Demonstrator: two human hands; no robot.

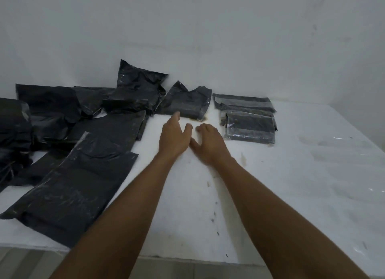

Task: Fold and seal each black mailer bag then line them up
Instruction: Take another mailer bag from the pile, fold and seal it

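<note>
Both arms stretch over the white table (291,185). My left hand (174,136) is open, its fingertips at the near edge of an unsealed black mailer bag (185,101) that leans at the wall. My right hand (208,141) lies beside it on the table, fingers loosely bent, holding nothing. To the right, folded mailer bags (249,120) lie overlapping in a short row. Several unfolded black mailer bags (73,185) lie heaped and spread on the left.
A white wall (208,39) stands right behind the bags. The table's front edge (187,260) runs near the bottom, with tiled floor below. Small dark specks and a brown stain mark the tabletop.
</note>
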